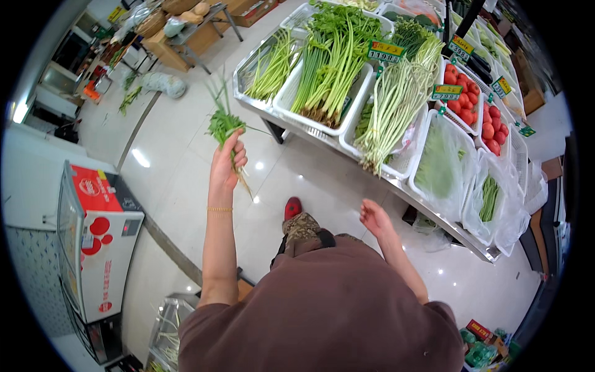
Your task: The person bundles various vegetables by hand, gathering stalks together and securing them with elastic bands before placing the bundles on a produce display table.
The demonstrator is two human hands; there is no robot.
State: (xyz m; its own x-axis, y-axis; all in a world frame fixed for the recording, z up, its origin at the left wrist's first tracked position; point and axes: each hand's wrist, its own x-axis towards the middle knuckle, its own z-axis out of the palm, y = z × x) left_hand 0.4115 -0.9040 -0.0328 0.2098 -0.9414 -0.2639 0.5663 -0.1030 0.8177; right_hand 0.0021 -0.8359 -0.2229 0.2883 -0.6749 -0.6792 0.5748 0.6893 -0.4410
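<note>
A small bunch of leafy green herbs [224,124] with pale roots, along with some long thin green stalks, is gripped in my left hand [228,160], raised over the tiled floor. The roots hang below my fist. My right hand [374,218] is in the air in front of the vegetable stand, its fingers loosely curled and nothing seen in them. On the stand, leafy celery [341,60] lies in a white basket [310,122], and long pale green beans [395,97] hang over the front edge of another.
The metal edge of the stand [399,188] runs diagonally ahead. Tomatoes [461,95] and plastic-covered greens [437,162] lie to the right. A display freezer [104,251] stands at the left. Behind it are a grey stool [200,30] and a wrapped bundle [163,84] on the floor.
</note>
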